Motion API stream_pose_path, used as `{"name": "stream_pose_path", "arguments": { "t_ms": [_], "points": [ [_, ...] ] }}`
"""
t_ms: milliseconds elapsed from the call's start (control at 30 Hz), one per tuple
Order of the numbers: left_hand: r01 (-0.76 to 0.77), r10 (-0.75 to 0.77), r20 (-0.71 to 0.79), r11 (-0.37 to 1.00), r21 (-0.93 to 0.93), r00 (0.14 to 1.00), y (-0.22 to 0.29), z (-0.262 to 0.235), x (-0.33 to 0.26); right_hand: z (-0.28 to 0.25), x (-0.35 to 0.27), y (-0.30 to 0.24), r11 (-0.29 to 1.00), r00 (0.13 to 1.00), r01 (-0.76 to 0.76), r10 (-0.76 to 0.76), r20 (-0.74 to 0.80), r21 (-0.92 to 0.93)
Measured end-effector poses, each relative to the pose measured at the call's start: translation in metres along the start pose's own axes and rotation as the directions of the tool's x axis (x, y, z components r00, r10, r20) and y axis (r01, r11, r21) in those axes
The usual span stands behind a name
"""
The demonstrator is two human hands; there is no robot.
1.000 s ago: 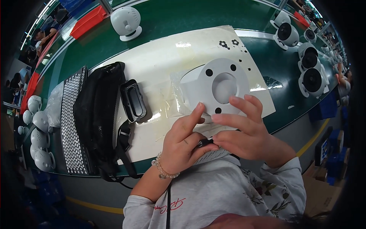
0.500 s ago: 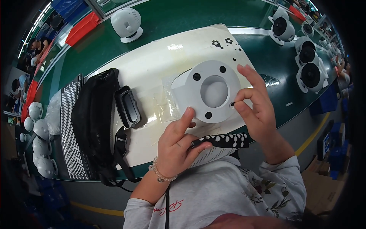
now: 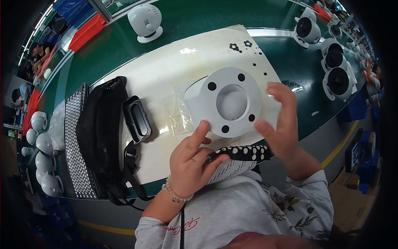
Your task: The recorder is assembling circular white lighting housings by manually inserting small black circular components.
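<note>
Sticking black dots onto the white base seems underway; the strip is pinched by the left hand, the right hand is spread; pressing is probably needed.

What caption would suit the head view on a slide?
Left hand holding a black strip near a white ring-shaped base with four black dots.

Bright indoor light; strip lights up top L, glare spots on the pale board. Fisheye bends the bench edges, corners go black. R hand slightly soft, poss. motion blur; far rim dim, fuzzy.
</note>
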State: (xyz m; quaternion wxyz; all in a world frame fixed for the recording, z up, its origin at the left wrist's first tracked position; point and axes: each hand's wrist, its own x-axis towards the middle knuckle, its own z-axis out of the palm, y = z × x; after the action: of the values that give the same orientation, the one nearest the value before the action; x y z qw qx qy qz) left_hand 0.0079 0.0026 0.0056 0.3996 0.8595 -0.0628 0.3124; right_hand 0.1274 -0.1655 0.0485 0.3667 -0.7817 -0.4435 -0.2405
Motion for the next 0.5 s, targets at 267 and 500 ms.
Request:
{"name": "stream_pose_path", "arguments": {
  "t_ms": [267, 500],
  "points": [
    [-0.062, 0.062, -0.002, 0.995, -0.073, 0.998, -0.005, -0.026, -0.006, 0.002, 0.068, 0.039, 0.13, 0.669, -0.715, 0.416, 0.616, 0.687],
    [0.106, -0.103, 0.024, 0.985, -0.137, 0.994, -0.014, -0.047, -0.017, 0.127, 0.159, 0.134, 0.874, 0.994, 0.028, 0.028, 0.108, -0.486]
  ]
}}
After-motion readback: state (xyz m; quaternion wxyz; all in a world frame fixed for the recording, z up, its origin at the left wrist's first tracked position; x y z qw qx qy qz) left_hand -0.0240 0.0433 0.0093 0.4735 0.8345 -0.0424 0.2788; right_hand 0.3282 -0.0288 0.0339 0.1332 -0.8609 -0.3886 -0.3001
